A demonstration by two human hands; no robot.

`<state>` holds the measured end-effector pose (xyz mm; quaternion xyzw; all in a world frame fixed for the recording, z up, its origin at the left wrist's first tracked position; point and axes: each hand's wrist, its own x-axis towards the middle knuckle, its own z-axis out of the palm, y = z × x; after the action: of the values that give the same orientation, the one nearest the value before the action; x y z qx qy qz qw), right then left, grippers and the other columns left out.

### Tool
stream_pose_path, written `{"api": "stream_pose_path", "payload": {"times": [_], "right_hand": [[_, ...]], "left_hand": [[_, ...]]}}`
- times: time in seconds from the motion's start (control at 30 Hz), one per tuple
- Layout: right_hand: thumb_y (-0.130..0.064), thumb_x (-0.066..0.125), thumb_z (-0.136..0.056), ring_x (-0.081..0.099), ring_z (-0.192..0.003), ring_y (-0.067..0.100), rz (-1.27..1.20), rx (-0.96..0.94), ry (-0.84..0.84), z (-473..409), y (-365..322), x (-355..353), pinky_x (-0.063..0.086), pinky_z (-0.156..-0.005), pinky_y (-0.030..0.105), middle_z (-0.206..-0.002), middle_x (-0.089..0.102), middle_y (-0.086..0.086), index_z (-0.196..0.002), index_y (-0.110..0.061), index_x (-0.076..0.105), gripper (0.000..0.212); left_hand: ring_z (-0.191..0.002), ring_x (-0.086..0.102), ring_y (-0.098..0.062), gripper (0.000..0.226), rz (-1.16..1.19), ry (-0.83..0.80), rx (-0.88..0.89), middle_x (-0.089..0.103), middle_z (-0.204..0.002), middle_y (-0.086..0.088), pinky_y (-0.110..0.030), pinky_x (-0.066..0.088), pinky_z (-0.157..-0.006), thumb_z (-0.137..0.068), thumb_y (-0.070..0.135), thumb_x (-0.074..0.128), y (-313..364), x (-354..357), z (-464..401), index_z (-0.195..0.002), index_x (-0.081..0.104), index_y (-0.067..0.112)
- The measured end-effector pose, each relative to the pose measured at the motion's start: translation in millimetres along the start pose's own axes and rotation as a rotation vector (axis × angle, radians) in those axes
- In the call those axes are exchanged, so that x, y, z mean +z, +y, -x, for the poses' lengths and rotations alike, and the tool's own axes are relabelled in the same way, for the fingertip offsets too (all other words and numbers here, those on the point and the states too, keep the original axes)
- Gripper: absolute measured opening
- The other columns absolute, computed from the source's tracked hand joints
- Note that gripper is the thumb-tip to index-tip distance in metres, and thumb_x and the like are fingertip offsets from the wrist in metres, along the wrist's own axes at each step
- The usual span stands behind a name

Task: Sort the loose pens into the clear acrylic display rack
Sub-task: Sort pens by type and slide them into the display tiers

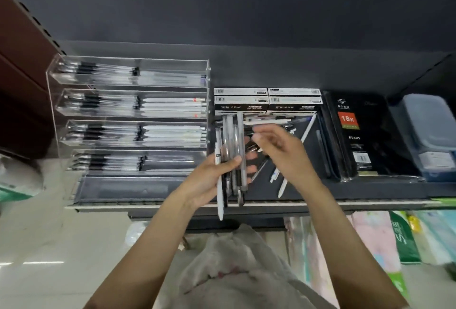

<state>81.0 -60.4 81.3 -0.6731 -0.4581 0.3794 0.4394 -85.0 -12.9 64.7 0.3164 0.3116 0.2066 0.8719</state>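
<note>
this is a stationery shop: a dark retail shelf (370, 194) with a price-strip edge carries a clear acrylic display rack (128, 121) whose tiers hold rows of matching pens, beside stacked barcoded pen boxes (267, 101). next to them stand shrink-wrapped black diaries (357, 136), one marked "18k" and "diary" with a barcode label, then a stack of blue plastic cases (429, 133). a lower shelf shows packaged goods (404, 237) in pastel and green wrappers, above a pale tiled floor (49, 247).

clear glossy acrylic rack (128, 121), matt dark shelf (308, 192)
</note>
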Motion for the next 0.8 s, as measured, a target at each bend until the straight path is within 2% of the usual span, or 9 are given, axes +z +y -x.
{"api": "stream_pose_path", "payload": {"times": [0.03,0.13,0.2,0.27,0.4,0.53,0.63,0.8], "right_hand": [[-0.03,0.061,-0.089,0.061,-0.08,-0.001,0.015,0.007,-0.062,-10,-7,-1,0.046,-0.074,0.019,-0.093,0.067,-0.009,-0.108,-0.024,0.062,0.019],[-0.023,0.064,-0.089,0.051,-0.05,-0.003,0.057,0.041,-0.233,-31,-24,0,0.038,-0.05,0.009,-0.072,0.061,-0.011,-0.116,-0.014,0.062,0.028],[-0.02,0.065,-0.087,0.043,-0.043,-0.002,0.101,0.03,-0.284,-37,-28,0,0.034,-0.043,0.01,-0.053,0.056,-0.016,-0.115,-0.01,0.063,0.03],[-0.018,0.068,-0.085,0.041,-0.041,-0.001,0.125,0.032,-0.312,-41,-31,0,0.035,-0.041,0.012,-0.047,0.054,-0.016,-0.111,-0.007,0.064,0.028],[-0.016,0.07,-0.083,0.047,-0.042,0.003,0.15,0.035,-0.348,-45,-36,0,0.042,-0.043,0.016,-0.06,0.055,0.003,-0.098,-0.004,0.068,0.019],[-0.019,0.069,-0.085,0.05,-0.046,0.006,0.145,0.058,-0.36,-45,-36,0,0.044,-0.046,0.018,-0.061,0.055,0.003,-0.097,-0.005,0.069,0.018],[-0.018,0.068,-0.086,0.05,-0.053,0.01,0.105,0.072,-0.333,-45,-34,-3,0.044,-0.046,0.018,-0.071,0.057,0.007,-0.093,-0.008,0.068,0.013],[-0.018,0.067,-0.086,0.049,-0.051,0.007,0.064,0.084,-0.266,-44,-34,-11,0.043,-0.045,0.017,-0.073,0.056,0.007,-0.092,-0.006,0.066,0.013]], "left_hand": [[-0.09,0.07,-0.021,0.027,-0.029,-0.008,-0.034,0.071,-0.108,-0.008,-0.035,0.059,-0.075,-0.091,0.006,0.051,-1,-1,2,-0.115,0.06,0.015],[-0.096,0.07,-0.024,0.029,-0.099,-0.036,-0.084,0.071,-0.109,-0.008,-0.036,0.059,-0.077,-0.087,0.009,0.055,1,-4,6,-0.115,0.058,0.014],[-0.097,0.069,-0.026,0.032,-0.105,-0.057,-0.102,0.071,-0.109,-0.009,-0.038,0.059,-0.078,-0.085,0.01,0.056,4,-6,8,-0.117,0.057,0.014],[-0.097,0.069,-0.026,0.034,-0.108,-0.071,-0.119,0.071,-0.109,-0.01,-0.039,0.058,-0.079,-0.087,0.008,0.055,6,-9,10,-0.12,0.055,0.013],[-0.099,0.069,-0.027,0.037,-0.12,-0.094,-0.133,0.07,-0.111,-0.01,-0.036,0.059,-0.076,-0.092,0.005,0.05,5,-11,14,-0.128,0.05,0.01],[-0.098,0.069,-0.025,0.03,-0.116,-0.093,-0.136,0.071,-0.109,-0.009,-0.035,0.059,-0.075,-0.092,0.005,0.049,4,-12,15,-0.121,0.054,0.011],[-0.096,0.07,-0.023,0.03,-0.135,-0.108,-0.137,0.072,-0.108,-0.007,-0.034,0.059,-0.076,-0.093,0.004,0.048,3,-12,16,-0.12,0.056,0.014],[-0.095,0.069,-0.022,0.032,-0.18,-0.129,-0.149,0.071,-0.111,-0.008,-0.033,0.058,-0.078,-0.094,0.004,0.048,-3,-10,19,-0.121,0.058,0.019]]}}
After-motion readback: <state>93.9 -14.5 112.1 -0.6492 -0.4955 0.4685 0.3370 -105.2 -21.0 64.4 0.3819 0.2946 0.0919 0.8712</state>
